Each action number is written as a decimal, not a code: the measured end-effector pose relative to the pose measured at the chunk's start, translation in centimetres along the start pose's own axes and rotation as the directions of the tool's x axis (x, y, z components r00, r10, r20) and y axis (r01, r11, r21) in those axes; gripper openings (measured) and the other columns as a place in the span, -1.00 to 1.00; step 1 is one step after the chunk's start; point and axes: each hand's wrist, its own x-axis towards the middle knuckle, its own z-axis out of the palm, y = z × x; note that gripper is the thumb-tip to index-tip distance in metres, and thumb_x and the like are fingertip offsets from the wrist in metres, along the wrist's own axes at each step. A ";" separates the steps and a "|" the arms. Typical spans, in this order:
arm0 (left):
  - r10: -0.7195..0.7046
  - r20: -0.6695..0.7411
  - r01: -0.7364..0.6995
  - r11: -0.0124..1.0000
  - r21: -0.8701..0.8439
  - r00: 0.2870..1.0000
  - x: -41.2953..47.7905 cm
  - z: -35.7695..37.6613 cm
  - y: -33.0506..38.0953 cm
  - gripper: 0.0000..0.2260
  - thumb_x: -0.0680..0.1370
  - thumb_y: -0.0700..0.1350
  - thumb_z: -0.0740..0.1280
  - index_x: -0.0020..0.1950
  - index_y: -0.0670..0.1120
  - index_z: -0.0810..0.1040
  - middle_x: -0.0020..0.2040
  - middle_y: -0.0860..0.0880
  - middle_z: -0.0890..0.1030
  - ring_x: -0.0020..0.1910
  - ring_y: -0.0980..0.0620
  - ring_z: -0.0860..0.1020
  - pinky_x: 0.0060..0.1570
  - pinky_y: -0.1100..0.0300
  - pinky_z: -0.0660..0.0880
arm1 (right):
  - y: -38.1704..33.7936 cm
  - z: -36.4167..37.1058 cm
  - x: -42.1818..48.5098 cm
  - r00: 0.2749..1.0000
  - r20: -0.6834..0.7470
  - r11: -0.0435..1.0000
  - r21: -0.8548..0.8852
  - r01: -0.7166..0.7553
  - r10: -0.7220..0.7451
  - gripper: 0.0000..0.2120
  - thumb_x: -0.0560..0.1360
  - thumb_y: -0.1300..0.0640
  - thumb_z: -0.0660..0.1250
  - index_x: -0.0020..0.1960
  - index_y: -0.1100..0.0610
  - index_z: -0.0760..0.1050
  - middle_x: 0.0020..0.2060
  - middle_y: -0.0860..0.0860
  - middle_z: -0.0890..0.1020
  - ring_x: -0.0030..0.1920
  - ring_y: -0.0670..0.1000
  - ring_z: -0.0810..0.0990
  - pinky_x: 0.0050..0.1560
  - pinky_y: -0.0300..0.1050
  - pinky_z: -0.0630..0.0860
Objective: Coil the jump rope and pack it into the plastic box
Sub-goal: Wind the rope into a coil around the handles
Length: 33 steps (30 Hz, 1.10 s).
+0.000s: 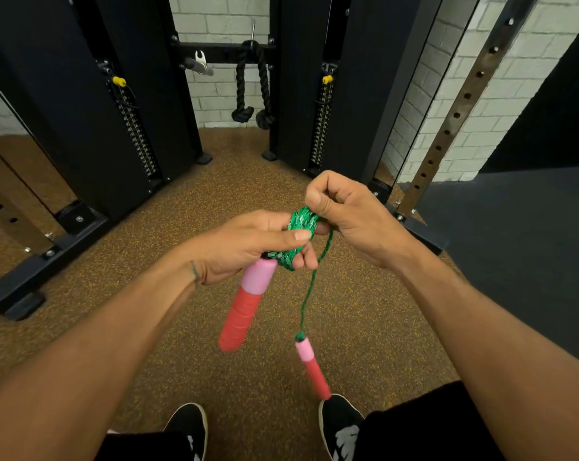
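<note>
The person stands on a brown speckled floor [121,287] and holds the green jump rope [302,221] in front of the body, between both hands and in the air. Most of the rope is wound into a small tight coil. The left hand [244,247] holds this coil: its fingers [309,259] are curled round the loops from below and the thumb lies flat on top of them. The right hand [351,214] is just beside it, and its fingers are curled together and pinch the rope at the upper end of the coil. The first handle [244,304], pink at the top and red below, hangs down from under the left hand and looks a little blurred. One loose strand of rope runs down from the coil to the second handle [311,364], which hangs free just above the right shoe [339,424]. The left shoe [188,427] is near it at the bottom edge. Behind the hands stand the black columns of a cable machine [82,111], and a black knotted rope [251,91] hangs between them before a white brick wall [218,15]. A dark mat [520,247] covers the floor on the right.
</note>
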 end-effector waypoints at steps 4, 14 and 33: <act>0.045 -0.016 -0.048 0.985 -0.165 0.999 0.1 0.6 0.2 -0.63 0.60 -0.07 0.21 0.36 -0.21 0.46 -0.13 -0.05 0.67 -0.19 0.12 0.57 -0.08 0.29 0.51 | 0.2 -0.4 0.3 0.997 0.001 0.986 0.146 -0.080 0.081 -0.76 0.63 0.02 0.21 -0.16 0.07 0.51 -0.36 -0.09 0.53 -0.34 -0.13 0.41 -0.27 -0.23 0.37; 0.083 -0.090 -0.103 0.964 -0.245 0.992 0.3 1.2 0.5 -0.64 0.54 -0.12 0.24 0.32 -0.17 0.48 -0.16 -0.04 0.66 -0.19 0.11 0.58 -0.07 0.28 0.54 | 1.1 -0.5 0.4 0.966 0.028 0.949 0.186 -0.256 0.255 -0.77 0.65 0.21 0.20 -0.07 0.06 0.60 -0.26 0.08 0.50 -0.34 -0.09 0.41 -0.32 -0.25 0.39; 0.129 -0.437 -0.182 0.980 -0.081 0.890 1.0 0.1 0.0 -0.71 0.66 -0.06 0.17 0.37 -0.03 0.47 0.04 0.00 0.71 -0.01 0.16 0.64 -0.06 0.29 0.56 | 1.9 2.1 -0.6 0.844 0.294 0.893 -0.106 -0.437 0.448 -0.85 0.66 0.05 0.21 0.07 0.03 0.55 -0.24 -0.03 0.56 -0.27 -0.08 0.52 -0.15 -0.12 0.50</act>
